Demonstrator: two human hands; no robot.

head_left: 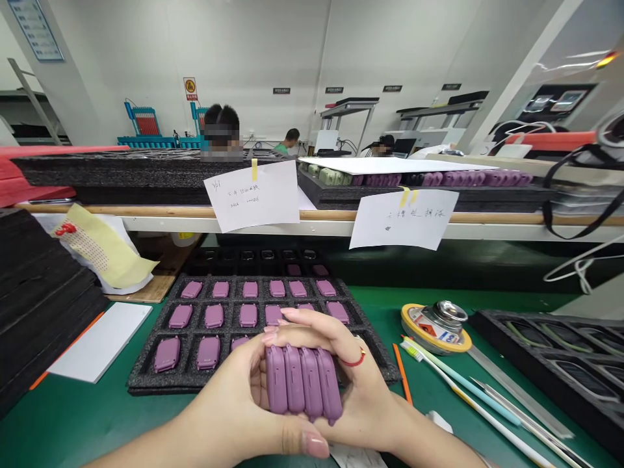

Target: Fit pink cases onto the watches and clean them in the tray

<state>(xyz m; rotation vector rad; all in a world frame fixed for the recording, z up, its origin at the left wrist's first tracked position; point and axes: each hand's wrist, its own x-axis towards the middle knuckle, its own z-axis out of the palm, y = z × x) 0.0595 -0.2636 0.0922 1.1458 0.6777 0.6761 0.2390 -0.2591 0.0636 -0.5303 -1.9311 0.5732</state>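
A row of several purple watch cases (303, 383), pressed side by side with their edges facing me, is held between both hands. My left hand (244, 409) wraps the left end, its thumb stretched below the row. Around the right end curves my right hand (368, 396), with a red string and a ring on it; its fingers reach over the top and meet the left fingertips. Just behind the hands lies a black foam tray (146, 364) with rows of compartments, many holding a purple case (208, 351). My hands cover part of its front rows.
On the right lie toothbrushes (468, 383), a metal ruler (521, 393), an orange stick (402, 374) and a round dispenser can (439, 328). Another foam tray (497, 325) sits far right. A shelf (322, 227) with paper notes crosses above the bench. White card (104, 341) lies left.
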